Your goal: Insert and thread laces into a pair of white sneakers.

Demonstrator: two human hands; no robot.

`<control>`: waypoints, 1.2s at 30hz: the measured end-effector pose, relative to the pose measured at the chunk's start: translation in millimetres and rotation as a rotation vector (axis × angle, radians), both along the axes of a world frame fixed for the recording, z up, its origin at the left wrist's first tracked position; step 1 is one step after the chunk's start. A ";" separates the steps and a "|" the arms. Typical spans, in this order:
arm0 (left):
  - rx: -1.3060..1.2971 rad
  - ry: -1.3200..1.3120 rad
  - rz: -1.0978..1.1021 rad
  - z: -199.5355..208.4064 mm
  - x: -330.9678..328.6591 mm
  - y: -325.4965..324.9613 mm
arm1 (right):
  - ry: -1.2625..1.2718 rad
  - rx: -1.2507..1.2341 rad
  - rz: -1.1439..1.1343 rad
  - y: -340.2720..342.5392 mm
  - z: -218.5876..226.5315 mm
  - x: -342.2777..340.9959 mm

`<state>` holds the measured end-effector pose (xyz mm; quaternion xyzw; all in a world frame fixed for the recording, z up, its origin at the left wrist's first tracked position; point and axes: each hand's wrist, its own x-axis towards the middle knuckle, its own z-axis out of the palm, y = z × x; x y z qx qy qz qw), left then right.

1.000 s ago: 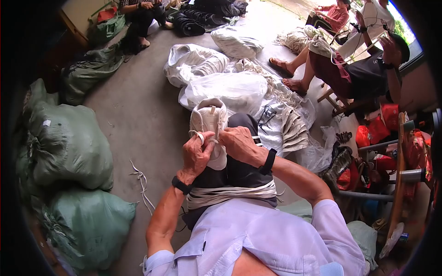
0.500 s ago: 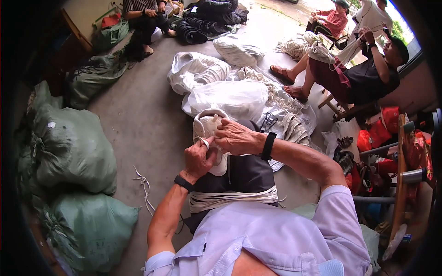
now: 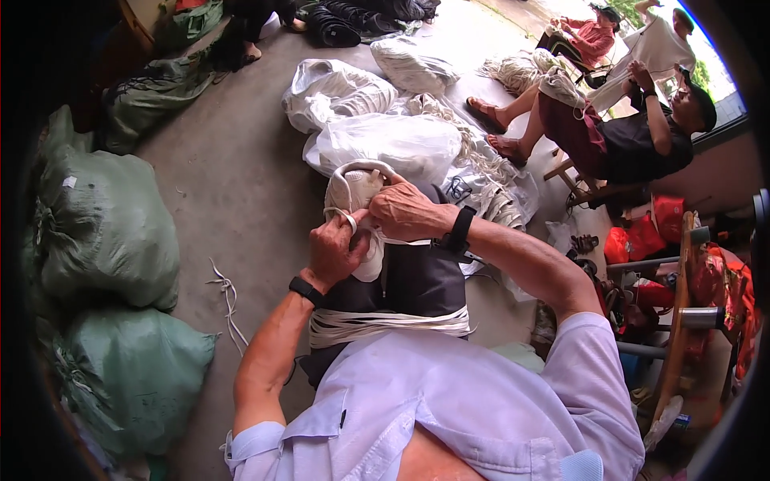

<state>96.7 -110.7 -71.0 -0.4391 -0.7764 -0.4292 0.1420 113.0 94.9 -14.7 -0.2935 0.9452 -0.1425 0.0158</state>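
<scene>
Left hand (image 3: 335,247) was curled closed at the shoe's left side, white lace (image 3: 340,213) looped at its fingers; right hand (image 3: 407,210) bent over the shoe's right side, its pinch hidden, can't tell what it held. Pale shoe (image 3: 341,192) sat over the dark trousers (image 3: 425,284), toe toward the wearer. Step looked like lacing; next move probably called for drawing the strand snug.

left fingers (image 3: 340,228): looped with lace (image 3: 350,220) | right fingers (image 3: 383,210): on white shoe (image 3: 355,189) | laces (image 3: 393,322): across lap (image 3: 421,280)
</scene>
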 end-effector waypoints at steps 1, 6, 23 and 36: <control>0.003 0.011 0.005 -0.7 0.4 0.8 | -0.010 0.034 -0.063 -6.5 1.4 1.4; -0.015 0.010 -0.013 -1.1 2.3 1.9 | -0.088 0.095 -0.250 -18.3 0.2 5.3; 0.015 -0.006 0.025 3.2 6.6 0.4 | -0.324 -1.153 -0.785 14.3 24.1 -17.4; -0.109 0.059 -0.138 26.7 -5.7 4.0 | -0.504 -1.633 -0.736 10.4 49.1 -11.0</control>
